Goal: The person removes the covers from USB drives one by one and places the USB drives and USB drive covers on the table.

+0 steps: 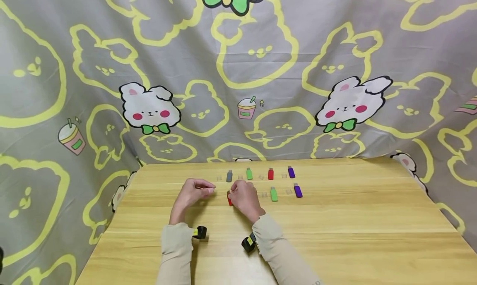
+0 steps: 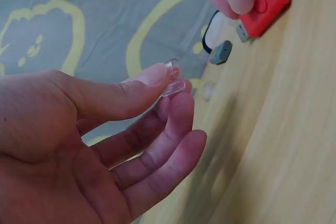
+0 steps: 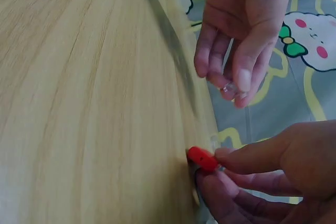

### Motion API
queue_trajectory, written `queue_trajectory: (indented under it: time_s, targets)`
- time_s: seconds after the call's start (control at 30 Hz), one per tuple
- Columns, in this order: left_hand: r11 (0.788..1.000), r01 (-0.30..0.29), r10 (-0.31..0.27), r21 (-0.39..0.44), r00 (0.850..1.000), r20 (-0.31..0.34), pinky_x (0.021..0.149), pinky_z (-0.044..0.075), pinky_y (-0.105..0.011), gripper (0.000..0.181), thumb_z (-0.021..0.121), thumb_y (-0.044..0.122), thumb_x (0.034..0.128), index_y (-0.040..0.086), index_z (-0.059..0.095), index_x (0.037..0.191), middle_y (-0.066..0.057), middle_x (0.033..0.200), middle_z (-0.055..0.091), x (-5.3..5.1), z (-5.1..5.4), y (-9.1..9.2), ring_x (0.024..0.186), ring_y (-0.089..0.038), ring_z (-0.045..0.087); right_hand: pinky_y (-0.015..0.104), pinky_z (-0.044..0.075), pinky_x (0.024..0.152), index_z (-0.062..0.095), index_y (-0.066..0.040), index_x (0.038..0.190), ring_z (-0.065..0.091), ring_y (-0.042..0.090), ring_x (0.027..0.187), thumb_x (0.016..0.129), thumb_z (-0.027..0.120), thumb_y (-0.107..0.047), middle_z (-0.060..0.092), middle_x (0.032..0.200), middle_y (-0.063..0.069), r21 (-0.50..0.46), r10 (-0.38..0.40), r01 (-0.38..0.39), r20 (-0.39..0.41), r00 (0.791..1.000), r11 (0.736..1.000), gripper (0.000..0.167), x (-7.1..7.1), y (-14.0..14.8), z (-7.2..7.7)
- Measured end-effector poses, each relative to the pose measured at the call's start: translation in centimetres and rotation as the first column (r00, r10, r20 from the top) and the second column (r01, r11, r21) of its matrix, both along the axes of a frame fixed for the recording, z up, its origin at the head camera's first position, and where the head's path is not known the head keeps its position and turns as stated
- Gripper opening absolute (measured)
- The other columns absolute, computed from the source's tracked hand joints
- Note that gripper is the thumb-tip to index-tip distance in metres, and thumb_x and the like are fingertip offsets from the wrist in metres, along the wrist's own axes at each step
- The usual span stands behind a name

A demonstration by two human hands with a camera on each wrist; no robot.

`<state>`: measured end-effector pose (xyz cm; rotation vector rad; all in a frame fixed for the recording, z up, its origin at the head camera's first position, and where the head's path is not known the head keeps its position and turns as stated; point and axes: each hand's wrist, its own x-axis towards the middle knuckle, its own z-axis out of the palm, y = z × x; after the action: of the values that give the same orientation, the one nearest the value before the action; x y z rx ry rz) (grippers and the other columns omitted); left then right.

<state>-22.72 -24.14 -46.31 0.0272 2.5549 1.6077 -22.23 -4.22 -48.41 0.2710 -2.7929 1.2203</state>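
Observation:
Between thumb and fingertips my left hand [image 1: 193,193] pinches a small clear plastic cap [image 2: 174,78], held above the table. To its right, my right hand [image 1: 244,197] grips a red USB stick [image 2: 266,8] at the tabletop. The stick's metal plug shows bare in the left wrist view. In the right wrist view the thumb and fingers of that hand close around the red body, and part of it is hidden behind them. The two hands are apart, with the cap and the stick not touching.
Behind the hands, a grey USB stick [image 1: 229,176], a green one [image 1: 249,173], a red one [image 1: 271,173] and a purple one [image 1: 291,172] lie in a row, clear caps beside them. Nearer lie another green stick [image 1: 273,194] and purple stick [image 1: 297,190]. A patterned curtain [image 1: 261,70] hangs behind the table [image 1: 354,235].

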Motion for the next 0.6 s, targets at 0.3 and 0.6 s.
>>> queue_trajectory:
  time_s: [0.3, 0.6]
  targets:
    - [0.998, 0.000, 0.002, -0.062, 1.000, 0.025, 0.069, 0.060, -0.034, 0.009, 0.075, 0.000, 0.0915, -0.005, 0.078, 0.098, -0.012, 0.093, 0.076, 0.0, -0.3, 0.3, 0.076, -0.021, 0.068, 0.032, 0.044, 0.052, 0.059, -0.012, 0.066, 0.051, 0.015, 0.056, 0.087, 0.079, -0.005, 0.059, 0.062, -0.001, 0.124, 0.013, -0.009, -0.036, 0.999, 0.992, 0.030, 0.3, -0.6, 0.4]
    - [0.992, -0.015, 0.018, -0.124, 1.000, 0.022, 0.063, 0.057, -0.032, 0.006, 0.075, -0.003, 0.0903, -0.003, 0.079, 0.094, -0.011, 0.089, 0.076, 0.0, -0.7, 0.9, 0.070, -0.020, 0.065, 0.030, 0.056, 0.060, 0.072, -0.002, 0.091, 0.065, 0.017, 0.067, 0.089, 0.077, -0.005, 0.070, 0.077, 0.006, -0.002, 0.012, -0.012, -0.076, 0.997, 1.000, 0.006, 1.2, 1.6, 1.5]
